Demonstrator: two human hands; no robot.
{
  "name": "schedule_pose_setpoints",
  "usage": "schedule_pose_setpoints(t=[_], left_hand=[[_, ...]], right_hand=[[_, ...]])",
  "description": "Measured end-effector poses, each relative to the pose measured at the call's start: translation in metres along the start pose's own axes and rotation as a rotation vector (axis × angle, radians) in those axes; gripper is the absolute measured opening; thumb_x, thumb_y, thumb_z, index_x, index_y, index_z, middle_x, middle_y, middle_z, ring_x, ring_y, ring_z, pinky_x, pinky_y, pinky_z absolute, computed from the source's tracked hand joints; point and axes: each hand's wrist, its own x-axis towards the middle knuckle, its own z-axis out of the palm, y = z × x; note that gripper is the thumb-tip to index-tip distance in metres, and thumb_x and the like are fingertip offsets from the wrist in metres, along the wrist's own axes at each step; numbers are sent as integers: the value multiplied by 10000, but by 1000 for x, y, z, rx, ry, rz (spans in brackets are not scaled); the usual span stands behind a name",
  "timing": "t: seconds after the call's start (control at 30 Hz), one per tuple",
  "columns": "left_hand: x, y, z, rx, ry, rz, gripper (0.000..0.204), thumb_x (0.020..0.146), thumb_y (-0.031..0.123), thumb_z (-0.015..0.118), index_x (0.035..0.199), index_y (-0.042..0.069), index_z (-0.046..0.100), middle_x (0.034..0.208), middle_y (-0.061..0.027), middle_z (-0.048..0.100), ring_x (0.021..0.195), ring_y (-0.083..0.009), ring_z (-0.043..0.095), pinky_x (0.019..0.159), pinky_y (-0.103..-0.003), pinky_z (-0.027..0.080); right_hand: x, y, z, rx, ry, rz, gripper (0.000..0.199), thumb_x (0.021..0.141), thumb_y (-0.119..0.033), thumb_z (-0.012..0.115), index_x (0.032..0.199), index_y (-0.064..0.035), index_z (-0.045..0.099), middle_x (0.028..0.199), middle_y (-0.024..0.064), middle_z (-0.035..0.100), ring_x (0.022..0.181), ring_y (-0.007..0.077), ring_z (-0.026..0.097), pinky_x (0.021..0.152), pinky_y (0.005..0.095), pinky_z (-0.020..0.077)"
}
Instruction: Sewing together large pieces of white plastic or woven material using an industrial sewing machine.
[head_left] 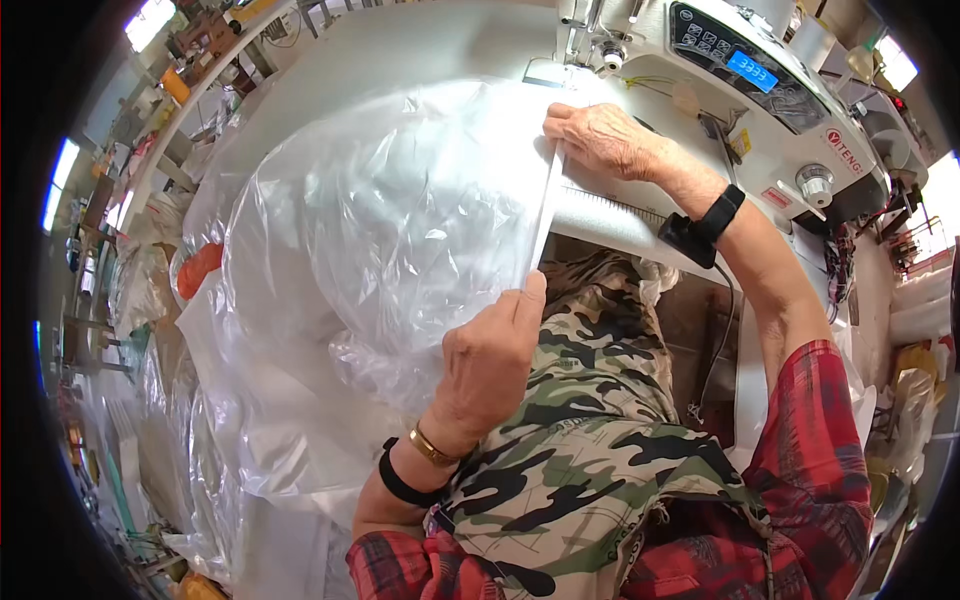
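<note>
A large sheet of transparent plastic film point(410, 220) spreads over the sewing table and hangs off toward my lap. Its right edge, a folded strip point(546, 215), runs straight between my two hands. My left hand point(492, 348) is closed on the near end of that strip, thumb on top. My right hand point(602, 138) pinches the far end, close to the presser foot point(562, 74) of a white sewing machine point(655, 50). The strip looks taut. Whether the film lies under the foot I cannot tell.
A lit control panel point(750, 70) and a handwheel knob point(815, 184) sit on the machine at the right. Along the table's front edge runs a printed ruler point(615, 205). An orange-red piece point(200, 270) shows at the left. Cluttered shelving point(200, 75) stands farther left.
</note>
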Motion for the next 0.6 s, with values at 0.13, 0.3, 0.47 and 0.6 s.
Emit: schedule_pose_setpoints(t=[0.13,0.3,0.47,0.6], left_hand=[[-6,-6,2,-16,-14,-5,541,765,-54,534,1304,-89,504,914,-158,574,662,-278,616,549,-333,493],[-13,-10,17,-105,-24,-164,532,777,-97,543,1306,-47,514,947,-187,586,692,-361,602,602,-406,481],[-13,-20,31,-198,0,-233,492,794,-77,515,1285,-42,522,942,-201,536,730,-383,575,644,-437,467],[-6,-22,36,-251,-35,-152,449,787,-63,514,1229,-4,573,903,-183,533,740,-382,576,641,-440,461]], right_hand=[[6,5,5,38,29,-61,93,902,-129,523,962,-58,520,921,110,544,790,323,622,678,421,507],[8,13,10,7,62,-71,102,893,-131,531,950,-53,498,909,107,535,783,315,618,673,421,505],[7,6,15,-10,161,69,147,898,-150,571,986,-47,515,985,104,559,841,310,626,741,428,522],[3,-15,35,-112,347,285,208,888,-226,600,977,-39,581,977,151,582,876,344,614,790,440,511]])
